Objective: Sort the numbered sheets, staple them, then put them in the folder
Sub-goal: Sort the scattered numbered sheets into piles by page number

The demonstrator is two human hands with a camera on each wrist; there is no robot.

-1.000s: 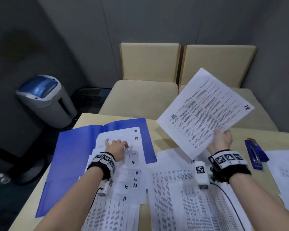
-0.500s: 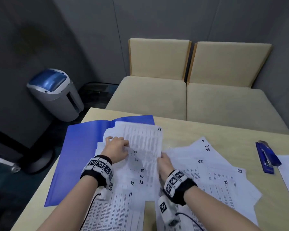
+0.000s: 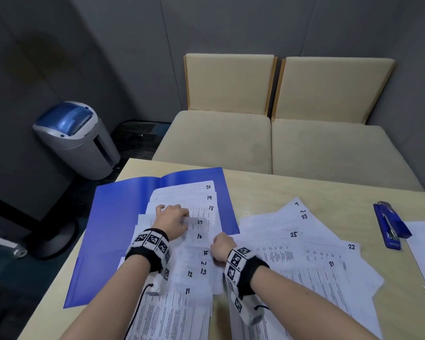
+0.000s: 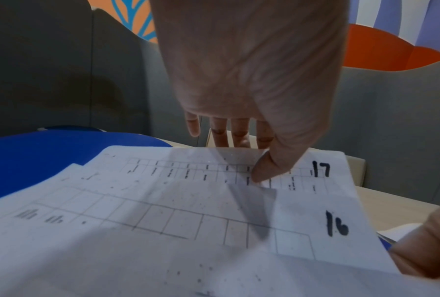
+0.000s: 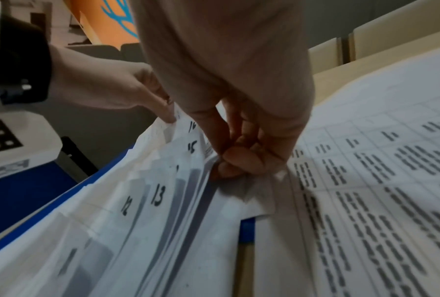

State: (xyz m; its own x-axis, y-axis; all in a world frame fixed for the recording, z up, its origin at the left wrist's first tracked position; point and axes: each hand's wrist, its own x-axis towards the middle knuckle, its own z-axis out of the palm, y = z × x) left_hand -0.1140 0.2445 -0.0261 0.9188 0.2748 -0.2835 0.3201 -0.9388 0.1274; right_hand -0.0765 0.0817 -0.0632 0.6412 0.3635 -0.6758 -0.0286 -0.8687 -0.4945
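Head view: the fanned numbered sheets (image 3: 201, 241) lie on the open blue folder (image 3: 123, 217); the left hand (image 3: 172, 219) pinches sheet 17 (image 4: 277, 170) — thumb on top; the right hand (image 3: 221, 249) grips the fan's right edge; stapler (image 3: 390, 224) well apart.

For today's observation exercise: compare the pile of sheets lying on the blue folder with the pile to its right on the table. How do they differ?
The folder pile is fanned in order, numbers 11 to 20 stepping up its right edge; the table pile is scattered, showing 25, 22, 21, 23. Both hands work the folder pile, left hand and right hand; none touches the table pile. Both are white printed sheets with handwritten numbers.
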